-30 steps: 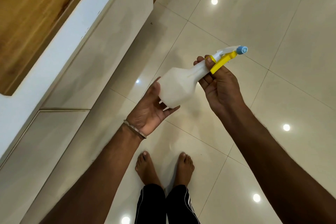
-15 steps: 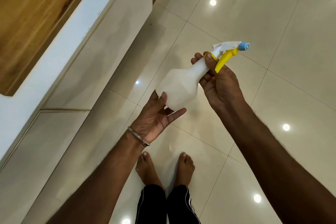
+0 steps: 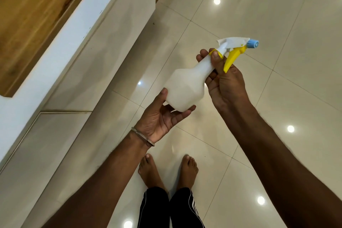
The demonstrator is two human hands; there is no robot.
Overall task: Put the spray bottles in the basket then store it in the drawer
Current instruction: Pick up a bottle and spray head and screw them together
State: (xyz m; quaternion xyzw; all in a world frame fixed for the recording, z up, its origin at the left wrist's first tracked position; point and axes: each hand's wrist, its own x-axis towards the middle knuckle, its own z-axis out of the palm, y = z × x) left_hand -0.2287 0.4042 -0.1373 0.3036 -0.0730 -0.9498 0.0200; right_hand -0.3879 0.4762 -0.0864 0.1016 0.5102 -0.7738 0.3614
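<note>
A white spray bottle (image 3: 187, 87) with a yellow trigger and a blue nozzle is held tilted in the air over the floor, nozzle up and to the right. My right hand (image 3: 224, 83) grips its neck just below the trigger. My left hand (image 3: 162, 116) lies palm up under the bottle's base, thumb against its side and fingers straight beneath it. No basket or open drawer is in view.
A white cabinet (image 3: 103, 46) with flat drawer fronts runs along the left, topped by a wooden counter (image 3: 37, 11). The floor (image 3: 259, 15) is glossy cream tile with light reflections. My bare feet (image 3: 166, 170) stand below the hands.
The bottle has tipped more upright and shifted slightly right. My left hand slid from cupping the base to lying flatter beneath it.
</note>
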